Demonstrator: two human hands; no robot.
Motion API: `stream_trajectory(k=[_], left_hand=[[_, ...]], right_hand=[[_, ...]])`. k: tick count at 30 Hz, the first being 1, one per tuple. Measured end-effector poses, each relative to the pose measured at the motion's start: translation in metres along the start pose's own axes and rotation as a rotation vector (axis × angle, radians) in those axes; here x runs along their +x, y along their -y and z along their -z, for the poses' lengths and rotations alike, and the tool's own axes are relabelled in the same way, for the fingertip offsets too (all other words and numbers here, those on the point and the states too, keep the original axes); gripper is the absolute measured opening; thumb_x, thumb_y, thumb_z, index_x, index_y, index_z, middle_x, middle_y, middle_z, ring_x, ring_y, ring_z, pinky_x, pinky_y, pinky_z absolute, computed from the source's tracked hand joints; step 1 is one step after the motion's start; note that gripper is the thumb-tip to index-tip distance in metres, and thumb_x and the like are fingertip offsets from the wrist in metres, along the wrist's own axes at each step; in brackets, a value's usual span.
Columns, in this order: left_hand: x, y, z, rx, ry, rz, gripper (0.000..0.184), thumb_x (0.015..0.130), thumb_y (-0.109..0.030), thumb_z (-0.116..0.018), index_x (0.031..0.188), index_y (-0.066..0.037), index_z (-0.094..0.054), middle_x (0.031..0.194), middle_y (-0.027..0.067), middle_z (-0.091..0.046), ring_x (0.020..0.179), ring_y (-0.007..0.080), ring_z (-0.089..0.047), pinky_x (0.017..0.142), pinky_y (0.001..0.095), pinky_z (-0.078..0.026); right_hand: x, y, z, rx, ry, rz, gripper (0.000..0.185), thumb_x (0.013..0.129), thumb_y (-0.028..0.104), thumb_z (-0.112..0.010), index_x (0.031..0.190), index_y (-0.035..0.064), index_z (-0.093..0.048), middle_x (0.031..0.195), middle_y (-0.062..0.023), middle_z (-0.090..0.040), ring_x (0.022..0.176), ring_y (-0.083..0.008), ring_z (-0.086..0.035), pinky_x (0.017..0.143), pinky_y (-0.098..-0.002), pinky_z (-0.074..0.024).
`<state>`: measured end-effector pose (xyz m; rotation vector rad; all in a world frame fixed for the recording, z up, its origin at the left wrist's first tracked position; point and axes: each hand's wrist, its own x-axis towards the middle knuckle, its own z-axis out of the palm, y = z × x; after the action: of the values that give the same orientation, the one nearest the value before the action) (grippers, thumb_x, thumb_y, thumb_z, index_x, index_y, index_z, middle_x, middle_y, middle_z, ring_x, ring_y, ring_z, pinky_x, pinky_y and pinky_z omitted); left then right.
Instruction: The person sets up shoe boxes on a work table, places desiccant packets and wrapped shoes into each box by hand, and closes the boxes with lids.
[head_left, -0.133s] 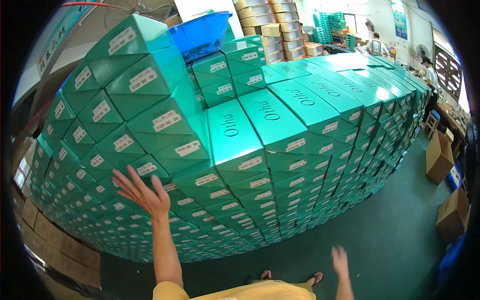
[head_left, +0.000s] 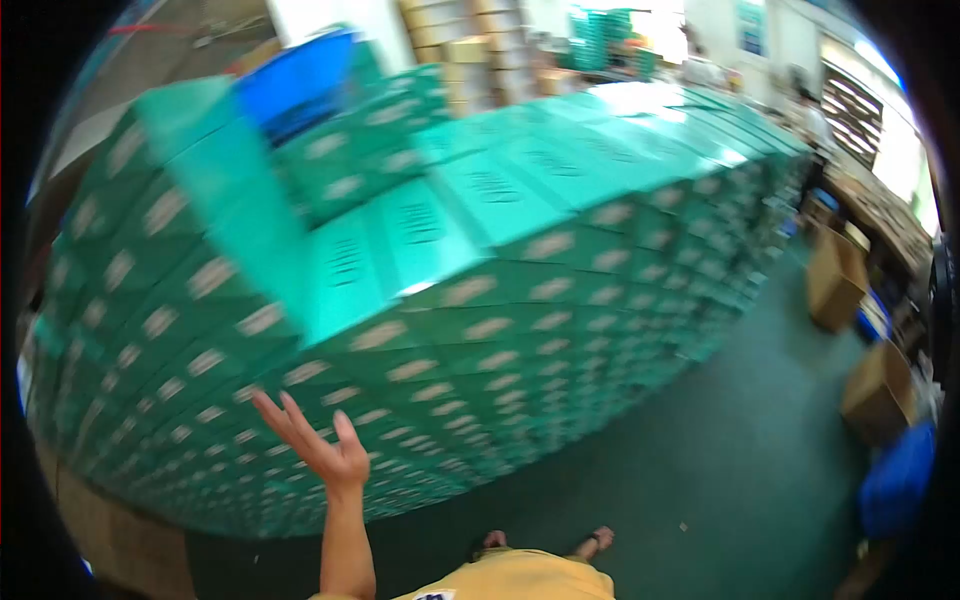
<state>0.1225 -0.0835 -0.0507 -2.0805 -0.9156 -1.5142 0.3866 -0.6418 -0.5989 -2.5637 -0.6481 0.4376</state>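
Note:
My left hand (head_left: pixel 325 448) is raised before the lower front of a large stack of green boxes (head_left: pixel 410 370), its fingers spread and nothing in them. Whether its fingertips touch the boxes cannot be told. White labels mark the box fronts, and dark lettering shows on the upper lids. The view is blurred by motion. My right hand is outside the frame.
A blue basin (head_left: pixel 300 85) rests on the stack at the upper left. Open cardboard boxes (head_left: pixel 836 280) and a blue item (head_left: pixel 897 480) stand at the right on the green floor (head_left: pixel 700 450). A person (head_left: pixel 815 130) is at the far right.
The view has turned, so the stack and basin appear further left. My left hand sits lower in the frame, seemingly drawn back from the boxes. My right hand has left the view.

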Motion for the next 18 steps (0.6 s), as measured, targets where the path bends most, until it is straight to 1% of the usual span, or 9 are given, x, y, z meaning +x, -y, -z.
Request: stream_trajectory(k=[2,4,6,8,10,12,15,17,18], left_hand=[[-0.056,-0.119,-0.047,-0.328,0.228,0.060,0.074,0.088,-0.012,-0.058,0.154,-0.003,-0.026,0.160,0.0304,-0.012,0.147,0.0515,-0.015,0.117,0.0592,-0.018],[-0.088,-0.226,-0.083,-0.561,0.523,0.049,0.070,0.089,-0.010,-0.057,0.153,-0.004,-0.029,0.162,0.0266,-0.012,0.149,0.0461,-0.015,0.118,0.0538,-0.023],[-0.113,-0.316,-0.117,-0.792,0.724,-0.030,0.071,0.089,-0.016,-0.060,0.153,-0.004,-0.029,0.160,0.0274,-0.017,0.147,0.0463,-0.021,0.117,0.0521,-0.025],[-0.153,-0.391,-0.145,-0.970,0.937,-0.091,0.073,0.089,-0.021,-0.063,0.152,-0.004,-0.029,0.159,0.0283,-0.021,0.144,0.0466,-0.027,0.116,0.0504,-0.028],[-0.179,-0.427,-0.185,-1.057,1.583,-0.271,0.072,0.090,-0.027,-0.064,0.151,-0.005,-0.032,0.156,0.0232,-0.031,0.143,0.0385,-0.035,0.114,0.0431,-0.034],[-0.263,-0.438,-0.248,-1.031,1.895,-0.278,0.069,0.092,-0.037,-0.062,0.148,-0.005,-0.040,0.148,0.0215,-0.046,0.137,0.0359,-0.044,0.113,0.0403,-0.037],[-0.383,-0.403,-0.324,-0.536,2.082,-0.255,0.072,0.089,-0.052,-0.056,0.142,-0.003,-0.049,0.146,0.0230,-0.048,0.135,0.0363,-0.046,0.114,0.0411,-0.036],[-0.411,-0.396,-0.337,-0.163,2.152,-0.076,0.071,0.086,-0.047,-0.056,0.139,0.001,-0.051,0.143,0.0248,-0.050,0.133,0.0376,-0.049,0.111,0.0416,-0.039],[-0.418,-0.396,-0.333,-0.185,2.130,0.117,0.068,0.086,-0.045,-0.056,0.137,0.001,-0.054,0.138,0.0279,-0.053,0.128,0.0391,-0.053,0.108,0.0434,-0.043]], right_hand=[[-0.052,-0.107,0.082,0.001,0.145,0.031,0.038,0.089,0.033,-0.062,0.099,-0.0031,-0.067,0.091,-0.0253,-0.069,0.083,-0.0399,-0.067,0.075,-0.0435,-0.0532],[-0.133,-0.143,0.086,0.123,0.314,0.048,0.040,0.086,0.034,-0.065,0.098,-0.0032,-0.069,0.092,-0.0269,-0.069,0.084,-0.0417,-0.067,0.074,-0.0442,-0.0536],[-0.113,-0.156,0.054,0.456,0.162,-1.015,0.036,0.082,0.034,-0.067,0.091,0.0000,-0.072,0.093,-0.0234,-0.071,0.083,-0.0385,-0.069,0.071,-0.0444,-0.0541],[-0.057,-0.184,0.045,0.569,-0.004,-1.132,0.048,0.083,0.038,-0.066,0.106,-0.0029,-0.071,0.115,-0.0224,-0.069,0.108,-0.0372,-0.065,0.092,-0.0433,-0.0506],[-0.008,-0.133,0.155,0.412,0.078,-0.850,0.056,0.084,0.045,-0.062,0.114,-0.0013,-0.069,0.123,-0.0251,-0.064,0.119,-0.0388,-0.059,0.102,-0.0430,-0.0455],[0.076,-0.139,0.176,0.346,0.055,-0.563,0.049,0.087,0.043,-0.059,0.114,0.0031,-0.070,0.121,-0.0225,-0.065,0.117,-0.0385,-0.060,0.101,-0.0435,-0.0464],[0.205,-0.128,0.236,0.425,-0.027,-0.301,0.051,0.090,0.038,-0.064,0.128,0.0033,-0.062,0.120,-0.0217,-0.067,0.112,-0.0349,-0.064,0.095,-0.0413,-0.0506],[0.268,-0.113,0.312,0.586,-0.035,-0.175,0.052,0.092,0.033,-0.064,0.134,0.0045,-0.057,0.121,-0.0205,-0.067,0.113,-0.0315,-0.064,0.096,-0.0394,-0.0508],[0.292,-0.117,0.347,0.581,-0.045,-0.186,0.052,0.092,0.033,-0.064,0.134,0.0045,-0.057,0.121,-0.0205,-0.067,0.113,-0.0315,-0.064,0.096,-0.0394,-0.0508]])
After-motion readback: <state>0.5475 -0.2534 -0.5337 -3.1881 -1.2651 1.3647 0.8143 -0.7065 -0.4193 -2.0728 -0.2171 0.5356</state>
